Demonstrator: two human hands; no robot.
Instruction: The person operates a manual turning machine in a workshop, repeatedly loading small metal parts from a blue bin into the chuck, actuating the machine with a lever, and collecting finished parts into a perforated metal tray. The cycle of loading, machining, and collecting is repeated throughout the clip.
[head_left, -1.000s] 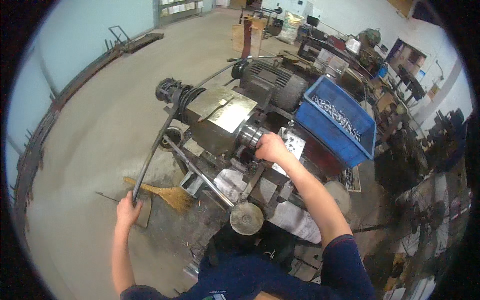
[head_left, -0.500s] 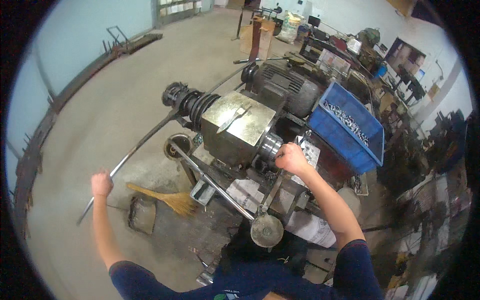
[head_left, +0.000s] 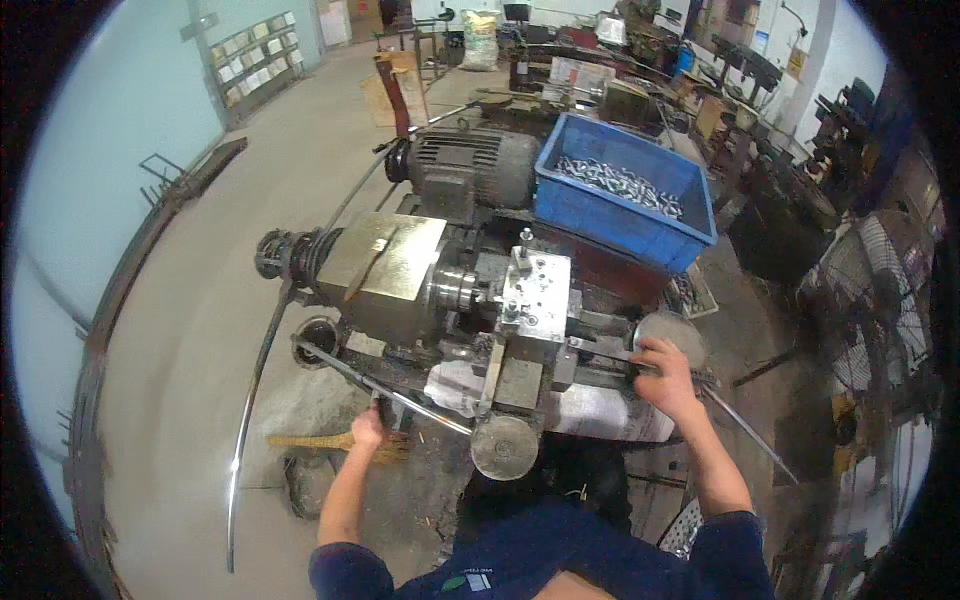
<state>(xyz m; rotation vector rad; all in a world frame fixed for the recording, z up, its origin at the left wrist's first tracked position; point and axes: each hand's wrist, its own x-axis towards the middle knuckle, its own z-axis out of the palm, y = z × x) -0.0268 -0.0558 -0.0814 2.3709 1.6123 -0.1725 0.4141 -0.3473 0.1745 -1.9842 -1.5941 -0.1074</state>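
Note:
A small lathe stands before me, with a brassy headstock cover (head_left: 400,240) and a steel chuck (head_left: 455,289). Right of the chuck sits a bright metal tool block (head_left: 540,295). My left hand (head_left: 368,428) is closed low beside a long steel lever (head_left: 400,400), over the broom; a dark part shows at its fingers, its kind unclear. My right hand (head_left: 664,378) has its fingers bent and apart, at the end of a dark bar (head_left: 605,350) and in front of a round metal disc (head_left: 672,335). A round handwheel (head_left: 503,447) is nearest my body.
A blue crate (head_left: 625,235) of small metal parts stands behind the lathe, right of a motor (head_left: 475,165). Another long bar (head_left: 240,460) slants down to the floor at left. A straw broom (head_left: 310,440) and a dustpan (head_left: 300,487) lie below. At right is a wire fan guard (head_left: 850,300).
My left hand has let go of the long bar at left and moved right, to beside the broom. My right hand has left the chuck and moved right. The view has turned right.

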